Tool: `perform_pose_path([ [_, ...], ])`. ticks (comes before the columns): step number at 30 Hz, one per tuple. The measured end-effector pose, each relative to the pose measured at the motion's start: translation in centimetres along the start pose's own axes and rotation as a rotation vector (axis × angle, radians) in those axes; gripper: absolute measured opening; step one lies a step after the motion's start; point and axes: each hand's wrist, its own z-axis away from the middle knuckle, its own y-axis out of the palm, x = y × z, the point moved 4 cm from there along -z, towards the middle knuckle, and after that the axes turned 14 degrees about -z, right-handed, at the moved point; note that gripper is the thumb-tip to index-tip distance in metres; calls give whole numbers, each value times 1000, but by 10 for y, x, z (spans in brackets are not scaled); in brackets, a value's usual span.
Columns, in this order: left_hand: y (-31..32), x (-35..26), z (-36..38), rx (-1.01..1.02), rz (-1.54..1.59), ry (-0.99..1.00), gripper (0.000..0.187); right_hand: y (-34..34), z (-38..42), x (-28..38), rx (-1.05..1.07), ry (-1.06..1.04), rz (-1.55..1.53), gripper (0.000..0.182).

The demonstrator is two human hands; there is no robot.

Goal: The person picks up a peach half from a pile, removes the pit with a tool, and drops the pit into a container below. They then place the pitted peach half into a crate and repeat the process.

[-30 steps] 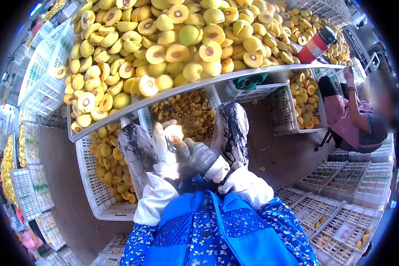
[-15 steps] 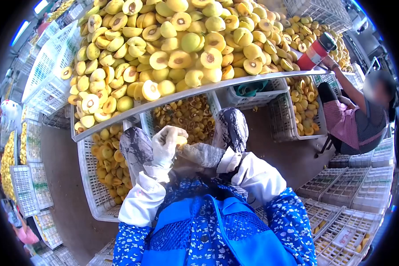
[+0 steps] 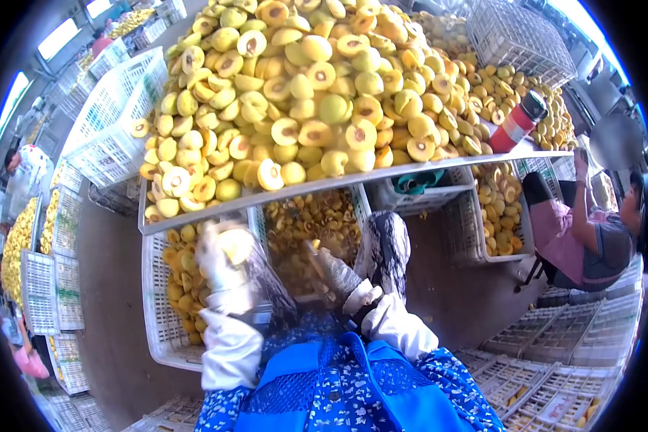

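My left hand point(image 3: 222, 253), in a whitish glove and smeared by motion, holds a yellow fruit half point(image 3: 236, 245) over the left crate. In a dirty grey glove, my right hand point(image 3: 333, 272) is closed between my knees, near the middle crate of small fruit pieces point(image 3: 313, 219). A thin thing shows at its fingers, too blurred to name. Beyond both hands, halved yellow fruit point(image 3: 295, 108) lies heaped on a metal-edged table point(image 3: 360, 177).
A white crate point(image 3: 155, 302) of fruit halves stands at my left leg. Another fruit-filled crate point(image 3: 498, 216) and a seated person point(image 3: 583, 237) are at the right. A red bottle point(image 3: 517, 124) lies tilted by the table's edge. Stacked crates point(image 3: 554, 381) fill the lower right.
My hands, close together before, are now apart. The left hand has moved left to the crate with a fruit half. The view has shifted, and the person at the right has drawn an arm back from the bottle.
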Motion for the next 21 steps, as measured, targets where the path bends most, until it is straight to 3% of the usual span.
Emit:
perform_pose_path([
  [1,-20,-25,-4,-198,-351,102,29,-13,-3,-1,-147,68,30,42],
  [2,-45,-28,-18,-198,-669,298,18,-6,-8,0,-290,-50,-20,43],
  [3,-68,-23,-39,-317,-1051,722,25,2,-10,0,-434,-164,-75,46],
  [5,-45,-43,-43,-364,-1251,820,35,12,-1,-2,-290,20,57,46],
  [7,14,-56,-49,-176,-1439,770,43,12,-2,-2,-212,86,140,46],
  [8,46,-64,-51,15,-1586,496,50,12,-7,-4,-207,63,153,47],
  [9,65,-48,-67,105,-1678,425,54,9,-12,-6,-204,39,163,47],
  [11,106,-35,-75,216,-1777,448,44,0,-15,-7,-161,44,169,47],
  [14,128,-11,-80,289,-1735,457,25,0,-3,9,-58,-20,46,45],
  [17,119,13,-88,173,-1600,476,34,-30,-31,-3,-38,-88,52,39],
  [18,115,18,-90,199,-1442,467,42,1,4,23,-16,-68,137,30],
  [19,116,5,-81,228,-1318,405,44,3,2,31,-38,-201,165,28],
  [21,101,24,-90,160,-904,481,45,11,-2,38,-84,-454,210,27],
])
